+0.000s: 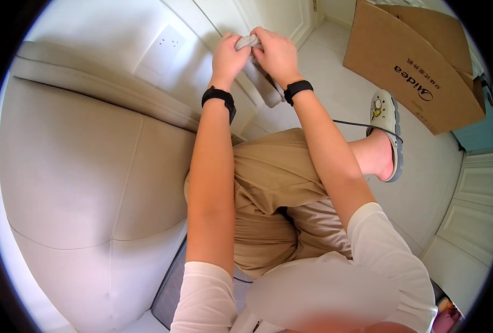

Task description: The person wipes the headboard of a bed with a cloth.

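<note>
Both arms are stretched out in front of me, with a black band round each wrist. My left hand (pixel 228 60) is closed, its thumb and fingers pinching one side of the rim of a grey sock (pixel 263 83). The other side of that rim is gripped by my right hand (pixel 277 57), also closed. From between the two hands the sock hangs limp, its lower end beside my right wrist. My fingers cover part of the gathered rim.
A light padded bed or sofa side (pixel 91 166) stands at the left, below a wall socket (pixel 167 43). A cardboard box (pixel 407 66) is at the upper right. My foot wears a clog (pixel 385 111), with a black cable (pixel 357 123) crossing near it.
</note>
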Demonstrator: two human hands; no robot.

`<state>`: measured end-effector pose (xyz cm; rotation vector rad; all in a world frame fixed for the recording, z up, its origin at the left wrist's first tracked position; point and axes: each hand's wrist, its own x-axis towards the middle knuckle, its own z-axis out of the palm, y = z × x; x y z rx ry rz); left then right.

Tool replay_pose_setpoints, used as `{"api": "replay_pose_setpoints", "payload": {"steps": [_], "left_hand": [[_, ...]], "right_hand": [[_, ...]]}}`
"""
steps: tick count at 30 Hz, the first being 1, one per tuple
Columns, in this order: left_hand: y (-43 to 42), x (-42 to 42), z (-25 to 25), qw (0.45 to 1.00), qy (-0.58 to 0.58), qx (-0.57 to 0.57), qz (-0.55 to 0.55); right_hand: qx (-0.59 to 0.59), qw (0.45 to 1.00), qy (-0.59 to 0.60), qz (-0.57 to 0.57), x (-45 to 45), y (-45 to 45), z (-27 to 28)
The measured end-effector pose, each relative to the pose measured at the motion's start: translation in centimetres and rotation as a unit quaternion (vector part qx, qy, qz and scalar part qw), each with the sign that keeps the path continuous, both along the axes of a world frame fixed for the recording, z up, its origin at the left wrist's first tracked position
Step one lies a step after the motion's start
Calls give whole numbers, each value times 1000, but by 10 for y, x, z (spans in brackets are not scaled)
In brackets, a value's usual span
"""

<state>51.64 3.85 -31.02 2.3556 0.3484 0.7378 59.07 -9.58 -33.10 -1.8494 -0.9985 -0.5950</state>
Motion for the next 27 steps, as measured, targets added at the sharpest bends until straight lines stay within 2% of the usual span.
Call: {"api": "replay_pose_setpoints", "payload": {"steps": [6,9,12,15,21,24,27], "left_hand": [[0,1,5,996,9,-79,-46],[0,1,9,969,-21,-222,-109],[-12,2,13,958,-78,-255,-109],[-15,-5,23,926,-52,-358,-109],[-16,-8,26,931,-39,-355,-78],[-13,-6,24,950,-39,-304,-67],[-6,-4,19,945,-40,-315,-79]], "right_hand": [[-21,1000,15,15,9,-2,0],[1,986,163,39,11,-8,1],[-1,983,177,43,12,-11,6],[73,978,176,87,12,-3,3],[109,903,340,237,15,1,-5],[127,879,368,276,16,-1,-4],[131,886,344,281,17,1,-3]]}}
